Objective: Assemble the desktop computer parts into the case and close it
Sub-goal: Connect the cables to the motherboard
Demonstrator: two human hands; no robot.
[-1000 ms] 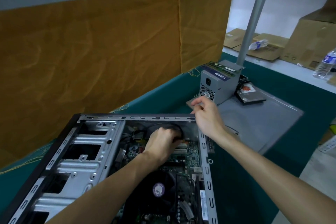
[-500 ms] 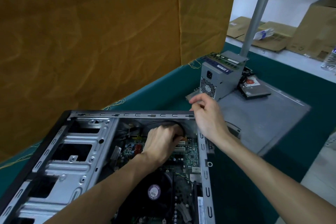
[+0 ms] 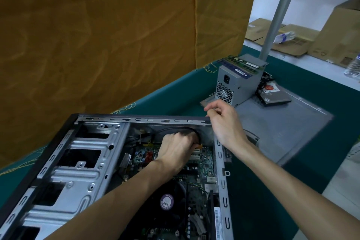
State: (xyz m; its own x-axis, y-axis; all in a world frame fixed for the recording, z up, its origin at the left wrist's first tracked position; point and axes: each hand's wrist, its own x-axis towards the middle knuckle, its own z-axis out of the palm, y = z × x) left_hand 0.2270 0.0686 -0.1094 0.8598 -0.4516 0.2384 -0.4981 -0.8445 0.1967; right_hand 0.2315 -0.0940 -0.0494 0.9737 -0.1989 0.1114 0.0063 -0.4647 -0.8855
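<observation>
The open computer case (image 3: 146, 120) lies on its side on the teal table, motherboard (image 3: 203, 160) and CPU fan (image 3: 167, 201) showing inside. My left hand (image 3: 179, 150) is deep in the case's far end. Its curled fingers hold a thick black cable (image 3: 175, 129) that loops over the knuckles; the fingertips are hidden. My right hand (image 3: 224, 122) rests on the case's far right corner, thumb pressed to the curled forefinger, with nothing visible between them. Beyond it stands the grey power supply (image 3: 235, 85) with memory sticks (image 3: 241, 62) on top.
The grey side panel (image 3: 282, 122) lies flat to the right of the case, with a hard drive (image 3: 272, 96) on its far end. A metal post (image 3: 276, 15) rises behind the power supply. An ochre cloth hangs along the left, and the table edge drops off at right.
Both hands stay almost where they were. The left hand works slightly at the cable, and my view has tilted down a little.
</observation>
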